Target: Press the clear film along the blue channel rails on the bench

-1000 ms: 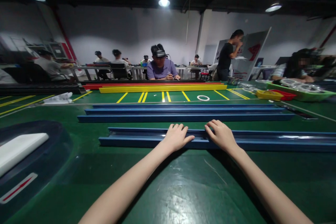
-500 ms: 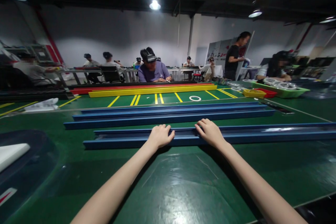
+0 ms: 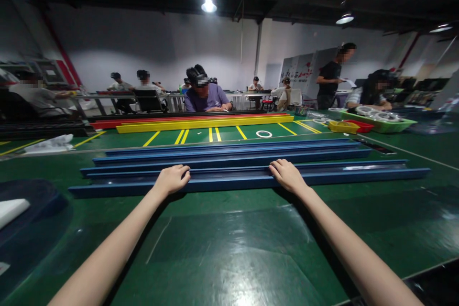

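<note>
A long blue U-shaped channel (image 3: 229, 183) lies across the green table (image 3: 222, 258) in front of me. My left hand (image 3: 172, 179) is closed over its walls, left of the middle. Farther right, my right hand (image 3: 288, 175) grips the same channel, fingers bent over the far wall and into the trough. Some fingertips are hidden inside the channel. Just behind it, more blue channels (image 3: 229, 158) lie side by side, roughly parallel to it.
Yellow (image 3: 201, 125) and red channels (image 3: 103, 125) lie farther back, near a person in purple (image 3: 206, 98). A white ring (image 3: 264, 134) sits on the table. At right are a phone (image 3: 376, 147), a yellow tray (image 3: 342, 126) and a green basket (image 3: 387, 125). A dark blue roll (image 3: 32, 215) is at left.
The held channel has slid left and away from me, nearer the other blue channels. My left hand has moved left with it, so my hands are farther apart.
</note>
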`<act>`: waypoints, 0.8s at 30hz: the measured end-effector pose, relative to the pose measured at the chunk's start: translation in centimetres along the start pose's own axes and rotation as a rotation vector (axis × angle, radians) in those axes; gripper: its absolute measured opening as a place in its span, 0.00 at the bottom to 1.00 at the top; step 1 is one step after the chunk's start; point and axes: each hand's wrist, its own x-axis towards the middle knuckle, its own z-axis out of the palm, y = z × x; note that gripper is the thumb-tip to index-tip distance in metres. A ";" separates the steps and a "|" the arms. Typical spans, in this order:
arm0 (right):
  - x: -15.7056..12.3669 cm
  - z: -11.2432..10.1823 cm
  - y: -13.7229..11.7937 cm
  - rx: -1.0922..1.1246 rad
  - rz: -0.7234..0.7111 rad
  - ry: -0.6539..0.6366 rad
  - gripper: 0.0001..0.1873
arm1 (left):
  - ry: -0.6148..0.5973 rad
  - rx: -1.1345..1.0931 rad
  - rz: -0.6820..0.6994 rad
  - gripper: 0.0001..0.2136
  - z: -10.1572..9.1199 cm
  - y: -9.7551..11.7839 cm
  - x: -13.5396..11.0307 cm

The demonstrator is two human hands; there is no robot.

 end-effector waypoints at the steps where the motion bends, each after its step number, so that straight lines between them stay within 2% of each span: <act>1: 0.2 0.2 -0.3 -0.001 -0.004 0.007 0.22 | 0.015 0.005 -0.012 0.18 0.2 -0.5 -0.2; 6: 1.2 0.7 -1.6 -0.021 0.027 0.043 0.20 | 0.142 0.034 -0.012 0.18 0.9 -1.8 -0.7; 10: 1.7 0.9 -1.6 -0.005 0.011 0.055 0.20 | 0.290 0.089 0.031 0.17 1.1 -2.0 -0.4; 12: 1.9 1.0 -1.5 0.013 0.002 0.082 0.20 | 0.326 0.093 0.040 0.17 1.2 -2.1 -0.1; 16: 2.5 1.6 -1.5 0.055 0.012 0.106 0.20 | 0.313 0.091 0.028 0.17 1.4 -2.4 0.5; 24: 4.1 2.4 -1.2 0.071 0.038 0.051 0.21 | 0.292 0.095 -0.013 0.16 1.6 -2.6 1.6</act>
